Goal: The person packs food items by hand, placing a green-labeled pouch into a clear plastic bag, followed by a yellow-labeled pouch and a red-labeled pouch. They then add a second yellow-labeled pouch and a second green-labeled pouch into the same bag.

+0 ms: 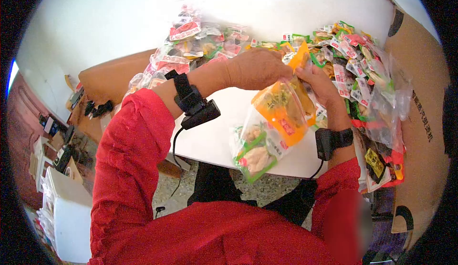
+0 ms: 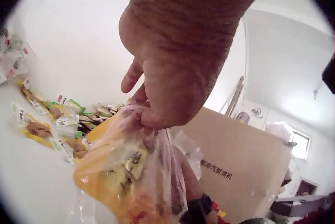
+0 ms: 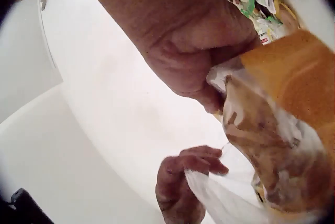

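Note:
In the head view, my left hand (image 1: 260, 69) grips the top of a clear plastic bag (image 1: 237, 143), which hangs above the white table's front edge. Inside the bag are an orange packet (image 1: 274, 105) and green-edged packets (image 1: 257, 159). My left hand (image 2: 180, 72) pinches the gathered plastic (image 2: 137, 110) in the left wrist view. Close beside it, my right hand (image 1: 322, 86) holds an orange packet (image 1: 299, 57) at the bag's mouth. The right wrist view shows my right hand (image 3: 193, 51) pinching this orange and clear packet (image 3: 293, 72), with brown contents; left fingers (image 3: 183, 177) hold the bag's edge.
Heaps of small packets lie at the table's back left (image 1: 210, 38) and right (image 1: 355, 64). Loose clear plastic (image 1: 384, 117) covers part of the right heap. A large cardboard box (image 1: 420, 145) stands at the right, and another cardboard piece (image 1: 112, 74) is at the left.

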{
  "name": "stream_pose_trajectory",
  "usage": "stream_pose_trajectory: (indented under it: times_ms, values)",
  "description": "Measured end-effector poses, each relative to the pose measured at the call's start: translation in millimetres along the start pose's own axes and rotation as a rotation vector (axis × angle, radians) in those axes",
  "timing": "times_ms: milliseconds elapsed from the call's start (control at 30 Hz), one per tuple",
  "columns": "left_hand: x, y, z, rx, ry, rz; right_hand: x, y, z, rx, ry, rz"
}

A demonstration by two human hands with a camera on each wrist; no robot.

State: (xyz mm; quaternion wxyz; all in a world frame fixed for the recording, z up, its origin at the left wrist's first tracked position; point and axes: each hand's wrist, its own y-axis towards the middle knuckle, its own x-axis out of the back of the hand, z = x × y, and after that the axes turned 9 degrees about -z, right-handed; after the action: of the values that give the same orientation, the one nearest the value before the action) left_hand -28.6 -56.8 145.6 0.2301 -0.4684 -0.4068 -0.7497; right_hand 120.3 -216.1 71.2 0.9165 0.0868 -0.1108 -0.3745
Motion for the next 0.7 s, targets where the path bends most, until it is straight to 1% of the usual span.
stream_pose_trajectory:
  times_ms: [33, 67, 100, 133, 167, 200, 233, 267, 300, 333, 400, 433, 467, 500, 533, 600, 633, 667, 700]
  values:
    - [-2.5, 1.2, 3.7, 0.033, -0.068, -0.066, -6.1, -8.9, 16.0, 0.032, -0.085, -0.063]
    - [-5.2, 1.5, 6.7, 0.067, -0.134, -0.132, -8.0, -10.1, 17.9, 0.031, -0.089, -0.067]
    - [-2.8, 2.0, 5.8, 0.059, -0.155, -0.157, -9.2, -10.7, 19.7, 0.084, -0.034, 0.005]
    - [0.2, 2.5, 5.4, 0.058, -0.156, -0.160, -9.8, -11.3, 21.3, 0.138, 0.021, 0.077]
    - [3.2, 3.1, 5.4, 0.092, -0.175, -0.116, -9.2, -12.2, 21.9, 0.138, 0.018, 0.075]
    - [4.2, 2.8, 6.9, 0.127, -0.195, -0.072, -7.7, -13.7, 21.8, 0.124, 0.079, 0.114]
    - [4.8, 1.5, 9.5, 0.125, -0.197, -0.077, -5.4, -15.8, 20.9, 0.109, 0.140, 0.152]
    - [5.7, -0.8, 12.5, 0.045, -0.167, -0.079, -1.4, -16.9, 15.4, 0.107, 0.135, 0.152]
    - [5.1, -4.5, 14.6, -0.031, -0.136, -0.081, 3.7, -17.4, 5.7, 0.093, 0.255, 0.146]
    - [6.1, -8.8, 14.9, -0.025, -0.135, -0.086, 6.0, -18.4, 0.5, 0.079, 0.376, 0.142]
    - [7.2, -17.1, 17.6, -0.010, -0.154, 0.081, 8.2, -21.5, -4.6, 0.075, 0.385, 0.161]
    - [3.0, -20.5, 18.7, -0.006, -0.150, 0.077, 7.7, -23.1, -5.9, 0.072, 0.398, 0.172]
    - [-4.4, -22.9, 19.7, -0.131, -0.022, 0.092, 6.6, -23.7, -6.8, 0.076, 0.395, 0.176]
    - [-12.3, -25.3, 21.6, -0.255, 0.106, 0.106, 5.2, -24.2, -7.9, 0.045, 0.465, 0.222]
    - [-19.3, -28.3, 23.5, -0.249, 0.108, 0.102, 3.5, -24.4, -9.5, 0.012, 0.534, 0.270]
    - [-27.8, -32.3, 25.2, -0.302, 0.038, -0.030, 0.8, -23.0, -14.7, 0.013, 0.550, 0.289]
    - [-28.8, -32.8, 26.1, -0.295, 0.038, -0.034, -0.3, -23.2, -17.1, 0.004, 0.495, 0.240]
    - [-29.4, -32.2, 27.7, -0.222, 0.034, -0.065, -0.5, -23.2, -18.4, -0.004, 0.440, 0.189]
    - [-25.2, -31.0, 25.6, -0.149, 0.031, -0.095, -2.0, -23.9, -15.6, -0.005, 0.433, 0.193]
